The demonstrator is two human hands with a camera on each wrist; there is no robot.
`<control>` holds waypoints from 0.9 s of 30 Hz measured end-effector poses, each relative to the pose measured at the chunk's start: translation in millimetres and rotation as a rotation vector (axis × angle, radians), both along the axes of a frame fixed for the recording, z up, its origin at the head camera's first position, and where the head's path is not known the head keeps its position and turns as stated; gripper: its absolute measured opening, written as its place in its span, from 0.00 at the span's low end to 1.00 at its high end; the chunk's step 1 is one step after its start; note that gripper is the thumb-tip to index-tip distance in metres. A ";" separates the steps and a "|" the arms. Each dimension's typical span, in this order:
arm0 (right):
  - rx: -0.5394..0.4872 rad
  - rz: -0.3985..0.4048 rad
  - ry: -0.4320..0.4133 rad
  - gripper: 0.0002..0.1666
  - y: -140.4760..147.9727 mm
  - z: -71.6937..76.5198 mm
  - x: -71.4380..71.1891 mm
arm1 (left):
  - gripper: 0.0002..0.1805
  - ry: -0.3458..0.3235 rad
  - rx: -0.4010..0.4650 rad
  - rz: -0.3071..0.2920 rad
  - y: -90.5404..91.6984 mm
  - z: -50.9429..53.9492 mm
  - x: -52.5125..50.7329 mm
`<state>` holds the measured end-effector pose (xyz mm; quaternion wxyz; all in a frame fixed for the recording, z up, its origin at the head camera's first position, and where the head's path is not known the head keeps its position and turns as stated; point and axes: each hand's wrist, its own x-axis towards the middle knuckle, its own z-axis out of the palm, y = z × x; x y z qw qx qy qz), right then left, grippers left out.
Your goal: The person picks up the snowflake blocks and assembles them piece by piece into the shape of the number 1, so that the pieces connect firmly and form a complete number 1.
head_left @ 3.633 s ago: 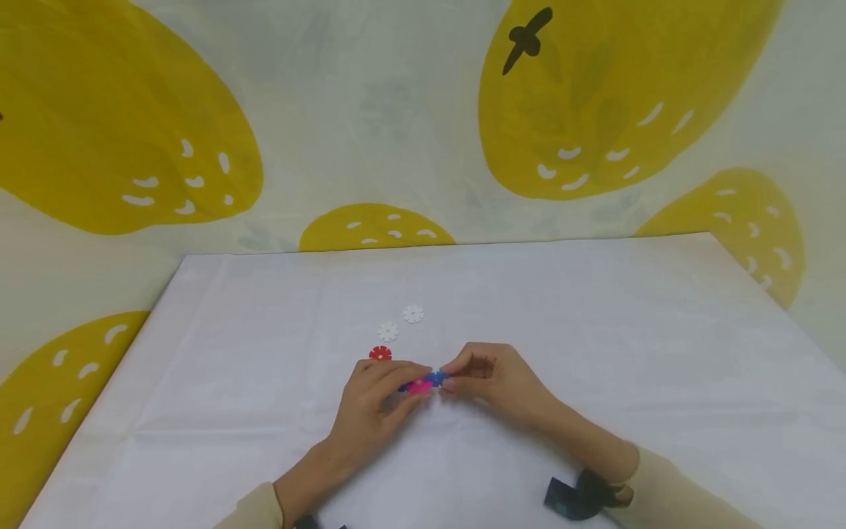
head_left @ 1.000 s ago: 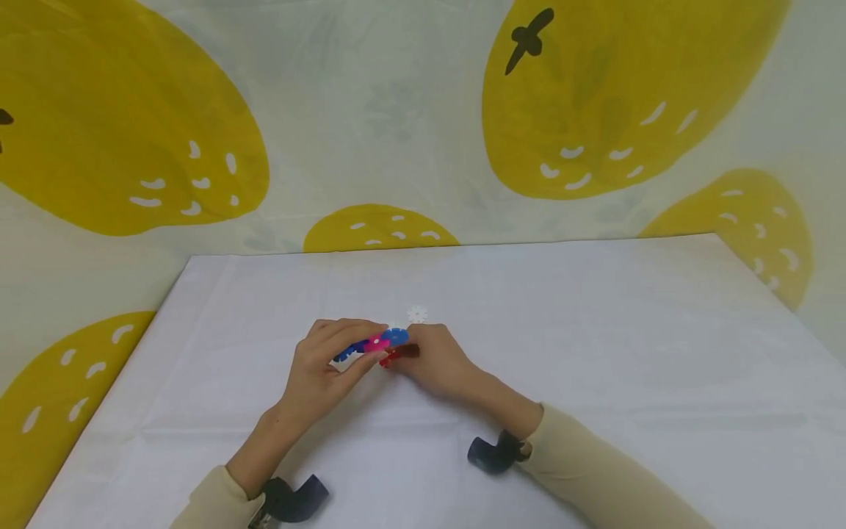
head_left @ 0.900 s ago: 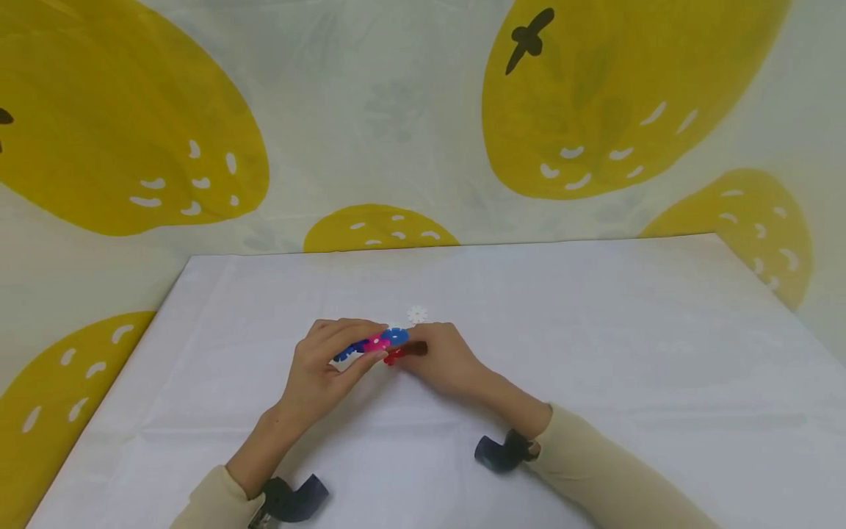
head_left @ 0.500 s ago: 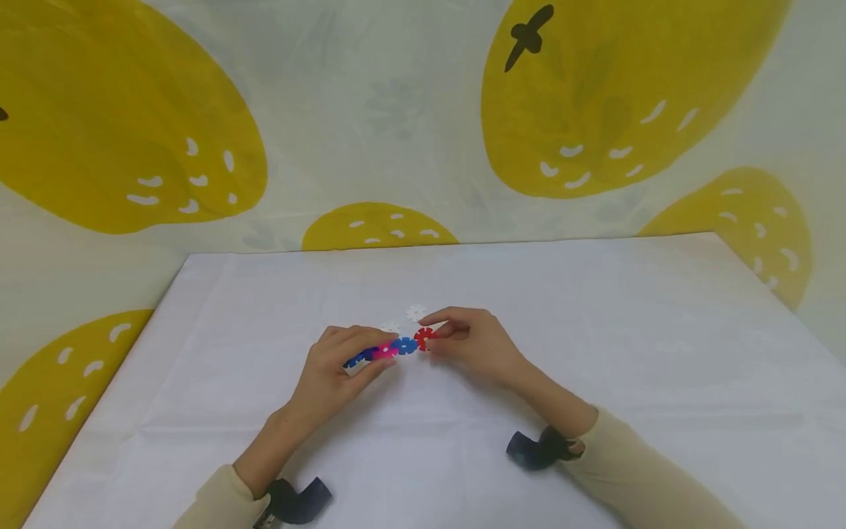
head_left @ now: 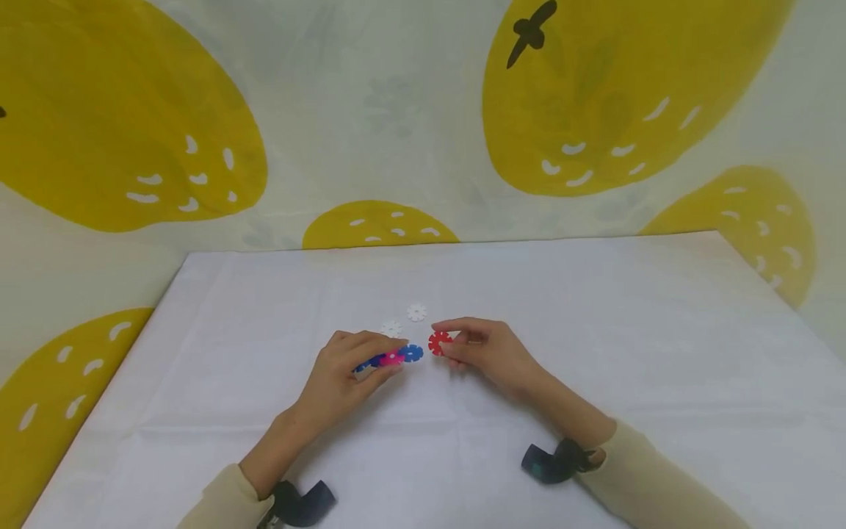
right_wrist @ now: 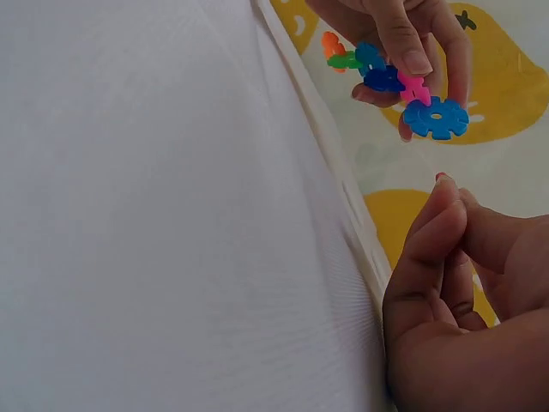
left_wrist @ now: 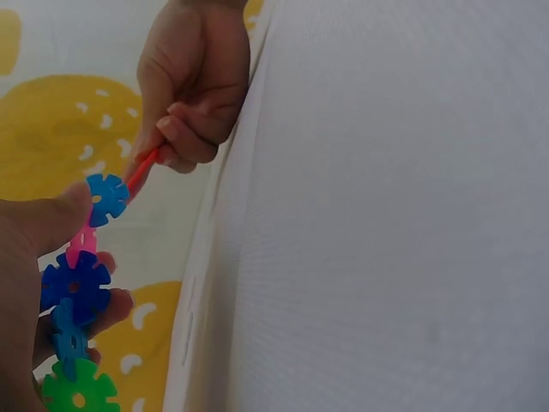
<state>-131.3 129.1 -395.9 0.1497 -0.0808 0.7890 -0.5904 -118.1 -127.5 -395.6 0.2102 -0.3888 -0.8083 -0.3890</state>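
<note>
My left hand (head_left: 350,371) pinches a chain of notched plastic snowflake discs between thumb and fingers. In the right wrist view the chain runs from an orange disc (right_wrist: 333,43) through green, teal, dark blue and a pink disc (right_wrist: 415,87) to a light blue disc (right_wrist: 436,118) at its free end. In the head view that light blue disc (head_left: 412,353) points toward my right hand (head_left: 496,353), which pinches a red snowflake disc (head_left: 439,342) by its edge. A small gap shows between red and light blue in the head view. Fingers mostly hide the red disc in the right wrist view.
Two white snowflake discs (head_left: 417,313) lie on the white tablecloth (head_left: 595,308) just beyond my hands; the left hand's fingers are close to the nearer one. A cloth with yellow shapes (head_left: 621,95) hangs behind the table. Dark camera mounts (head_left: 555,463) sit at both wrists.
The red disc, lying on the table at first, has been picked up by my right hand and moved right, clear of the chain. My left hand has shifted slightly right and nearer with the chain.
</note>
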 end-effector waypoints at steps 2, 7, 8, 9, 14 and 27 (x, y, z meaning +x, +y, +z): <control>-0.050 0.012 -0.023 0.20 0.8 -1.7 0.9 | 0.23 0.008 -0.005 0.004 0.5 0.4 0.0; -0.081 0.043 -0.024 0.22 2.2 -4.5 2.0 | 0.23 0.017 -0.023 0.010 1.9 2.0 -0.4; -0.087 0.051 -0.024 0.22 2.2 -5.0 2.2 | 0.23 0.014 -0.029 0.015 2.0 2.1 -0.4; -0.089 0.058 -0.025 0.22 2.2 -5.6 2.4 | 0.22 0.016 -0.032 0.016 2.2 2.1 -0.4; -0.113 0.053 -0.020 0.23 2.6 -7.7 3.1 | 0.22 0.000 -0.053 0.024 2.8 2.7 -0.1; -0.214 0.045 -0.089 0.22 0.2 -4.1 5.5 | 0.22 -0.019 -0.079 0.033 3.1 -0.7 3.1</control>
